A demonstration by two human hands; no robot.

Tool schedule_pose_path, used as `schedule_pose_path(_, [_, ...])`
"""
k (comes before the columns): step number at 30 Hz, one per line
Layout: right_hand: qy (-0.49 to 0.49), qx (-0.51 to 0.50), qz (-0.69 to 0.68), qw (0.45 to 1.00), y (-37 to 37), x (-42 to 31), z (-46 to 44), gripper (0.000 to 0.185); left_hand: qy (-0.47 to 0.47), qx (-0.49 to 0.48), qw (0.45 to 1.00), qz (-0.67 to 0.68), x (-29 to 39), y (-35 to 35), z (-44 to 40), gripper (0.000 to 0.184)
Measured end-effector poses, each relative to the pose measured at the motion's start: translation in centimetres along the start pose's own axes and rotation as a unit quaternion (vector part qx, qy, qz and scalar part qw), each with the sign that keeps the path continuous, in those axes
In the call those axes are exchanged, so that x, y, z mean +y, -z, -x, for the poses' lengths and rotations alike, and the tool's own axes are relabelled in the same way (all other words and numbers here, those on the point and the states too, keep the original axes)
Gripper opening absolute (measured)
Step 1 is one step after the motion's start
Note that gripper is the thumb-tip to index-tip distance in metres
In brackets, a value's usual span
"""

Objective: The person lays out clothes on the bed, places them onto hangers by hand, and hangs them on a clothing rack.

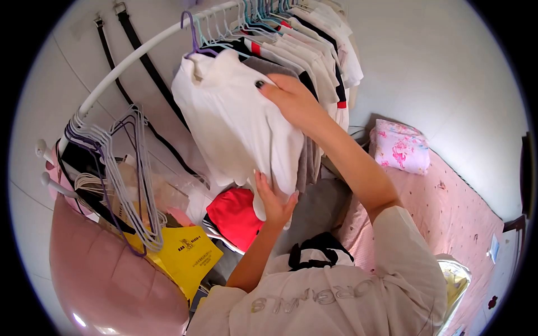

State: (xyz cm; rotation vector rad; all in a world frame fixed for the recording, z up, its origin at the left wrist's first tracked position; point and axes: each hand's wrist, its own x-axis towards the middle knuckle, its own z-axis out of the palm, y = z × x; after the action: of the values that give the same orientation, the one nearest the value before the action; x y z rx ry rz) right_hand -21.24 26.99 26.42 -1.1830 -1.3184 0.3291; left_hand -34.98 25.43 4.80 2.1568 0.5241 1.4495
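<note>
A white long-sleeved shirt (224,106) hangs from a purple hanger (194,42) near the front of a white clothes rail (140,50). My right hand (286,98) grips the shirt at its upper right side, the thumb with a dark nail on top and the other fingers hidden. Lower down, my left hand (273,201) rests against the shirt's hem and sleeve, its fingers stretched upward and the thumb apart. Just behind the shirt hangs a grey garment (272,68).
Several garments (314,50) crowd the rail's far end. Bare hangers (117,173) hang at the left, above a pink balloon (106,269) and a yellow bag (188,252). Red cloth (235,215) lies below the shirt. A pink bed (448,196) with a floral pillow (400,147) stands right.
</note>
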Motion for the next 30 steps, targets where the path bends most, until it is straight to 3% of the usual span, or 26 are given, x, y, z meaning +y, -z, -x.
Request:
schedule_pose_path(2, [-0.012, 0.005, -0.051, 0.999, -1.1, -0.3, -2.2, 0.026, -0.005, 0.006, 1.000, -0.012, -0.7, 0.1, -0.1, 0.086])
schedule_pose_path(5, [-0.055, -0.037, 0.026, 0.997, -1.8, 0.0, -5.1, 0.024, 0.010, -0.015, 0.999, -0.051, -0.5, 0.4, -0.5, 0.077])
schedule_pose_path(9, [-0.044, -0.047, 0.126, 0.990, -4.1, 3.2, -6.6, 0.024, 0.010, -0.040, 0.999, -0.027, -1.4, 0.6, -0.9, 0.066])
schedule_pose_path(12, [-0.052, -0.012, 0.100, 0.994, -4.3, 3.8, -4.4, 0.030, 0.024, -0.054, 0.998, -0.011, -2.0, 1.0, -0.9, 0.061])
schedule_pose_path(15, [0.000, 0.028, 0.088, 0.996, -3.9, 5.7, -1.0, 0.025, 0.034, -0.064, 0.997, -0.001, -2.9, 1.1, 0.2, 0.056])
schedule_pose_path(18, [-0.036, 0.070, 0.053, 0.995, -3.7, 8.0, 3.3, 0.027, 0.056, -0.066, 0.996, 0.016, -3.6, 0.8, 1.5, 0.052])
schedule_pose_path(21, [-0.210, -0.060, 0.067, 0.974, -2.5, 8.9, 6.5, 0.029, 0.107, -0.078, 0.991, 0.036, -4.2, 0.9, 2.9, 0.048])
schedule_pose_path(24, [-0.201, 0.043, 0.103, 0.973, -1.0, 11.1, 8.8, 0.033, 0.131, -0.077, 0.988, 0.031, -4.8, 1.3, 3.6, 0.046])
schedule_pose_path(25, [-0.171, 0.061, 0.035, 0.983, -0.3, 11.9, 9.1, 0.034, 0.135, -0.071, 0.988, 0.029, -4.9, 1.4, 3.6, 0.044])
schedule_pose_path(30, [-0.154, 0.008, 0.100, 0.983, 1.1, 11.8, 12.7, 0.042, 0.163, -0.067, 0.983, 0.043, -4.3, 1.1, 3.7, 0.042])
